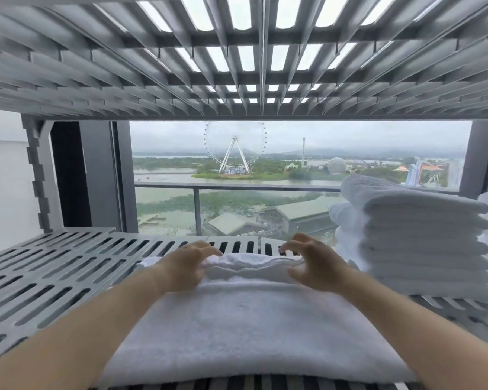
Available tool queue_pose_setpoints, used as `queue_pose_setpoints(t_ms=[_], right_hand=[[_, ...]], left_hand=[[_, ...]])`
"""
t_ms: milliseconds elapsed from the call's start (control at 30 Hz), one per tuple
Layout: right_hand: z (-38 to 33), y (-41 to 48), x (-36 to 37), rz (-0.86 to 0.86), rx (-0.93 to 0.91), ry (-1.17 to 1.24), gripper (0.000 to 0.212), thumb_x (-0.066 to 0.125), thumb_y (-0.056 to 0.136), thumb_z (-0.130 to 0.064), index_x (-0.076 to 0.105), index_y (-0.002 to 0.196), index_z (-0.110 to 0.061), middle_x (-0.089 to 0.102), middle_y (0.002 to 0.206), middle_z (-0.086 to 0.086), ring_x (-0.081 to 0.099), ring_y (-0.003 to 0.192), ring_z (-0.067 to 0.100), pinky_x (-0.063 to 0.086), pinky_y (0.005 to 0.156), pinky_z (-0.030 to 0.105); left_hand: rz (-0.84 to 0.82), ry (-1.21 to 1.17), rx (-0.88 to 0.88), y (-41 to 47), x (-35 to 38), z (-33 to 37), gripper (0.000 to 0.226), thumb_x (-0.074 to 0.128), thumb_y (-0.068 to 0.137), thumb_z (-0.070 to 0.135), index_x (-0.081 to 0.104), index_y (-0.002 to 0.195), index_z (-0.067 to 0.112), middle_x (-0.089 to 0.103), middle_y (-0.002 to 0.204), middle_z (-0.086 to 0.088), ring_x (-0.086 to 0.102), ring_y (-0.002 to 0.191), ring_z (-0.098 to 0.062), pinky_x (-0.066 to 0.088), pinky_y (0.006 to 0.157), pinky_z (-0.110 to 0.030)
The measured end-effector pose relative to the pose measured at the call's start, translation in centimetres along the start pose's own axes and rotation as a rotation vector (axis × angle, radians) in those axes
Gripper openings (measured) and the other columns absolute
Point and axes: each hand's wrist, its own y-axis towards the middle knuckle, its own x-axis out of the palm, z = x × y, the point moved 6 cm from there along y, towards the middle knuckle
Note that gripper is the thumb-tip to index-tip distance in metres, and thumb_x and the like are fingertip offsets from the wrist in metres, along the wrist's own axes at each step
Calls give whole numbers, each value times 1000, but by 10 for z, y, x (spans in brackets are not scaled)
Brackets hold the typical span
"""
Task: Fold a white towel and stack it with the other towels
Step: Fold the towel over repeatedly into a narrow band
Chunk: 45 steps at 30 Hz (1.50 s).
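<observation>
Reaching forward, left hand (185,266) grasps the folded white towel's (251,327) far edge on the slatted shelf (54,277); right hand (313,266) hovers released, fingers curled.

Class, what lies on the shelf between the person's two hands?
In the head view, the far folded edge of the white terry towel spans the gap between left hand and right hand.

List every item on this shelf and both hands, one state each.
White towel: folded, flat on the shelf.
Towel stack: folded, piled at right.
Slatted shelf: bearing both.
Left hand: fingers curled on the towel's far edge.
Right hand: open, fingers curled at that edge.
</observation>
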Motion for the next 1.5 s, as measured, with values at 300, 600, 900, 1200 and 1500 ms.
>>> queue_pose_setpoints(t_ms=[300, 600, 900, 1200, 1500], right_hand=[[-6, -39, 12, -131, 99, 72, 31, 46, 94, -34, 46, 65, -23, 57, 87, 0, 50, 89, 15, 40, 84, 30], [-11, -62, -8, 69, 83, -164, 46, 33, 94, -52, 33, 58, -23, 57, 68, 1, 57, 67, 25, 32, 58, 31], [-2, -72, -3, -24, 147, -106, 35, 39, 92, -53, 44, 77, -22, 64, 92, 5, 61, 86, 26, 38, 65, 32], [-39, -109, -41, 311, 12, -190, 23, 55, 92, -27, 53, 81, -8, 63, 78, 7, 59, 69, 31, 35, 52, 31], [-94, -169, -90, 483, 3, -387, 19, 62, 87, -22, 59, 79, -5, 62, 71, 8, 61, 63, 29, 42, 45, 30]], left_hand=[[32, 10, 48, -40, 3, 24, 25, 36, 98, 41, 53, 109, 27, 58, 91, 15, 52, 76, 5, 37, 62, -12], [104, 243, 60, -61, -7, 24, 44, 23, 91, 60, 51, 88, 26, 59, 82, 11, 53, 69, -1, 47, 66, -20], [137, 148, -117, -78, -11, 23, 14, 46, 94, 37, 40, 82, 33, 46, 79, 18, 48, 72, 0, 33, 59, -15], [259, 148, -63, -122, -38, 47, 10, 53, 93, 28, 52, 90, 18, 60, 92, 4, 54, 76, -12, 44, 71, -25], [389, 227, 57, -179, -74, 83, 18, 35, 97, 29, 41, 86, 17, 47, 83, 3, 44, 75, -18, 25, 71, -32]])
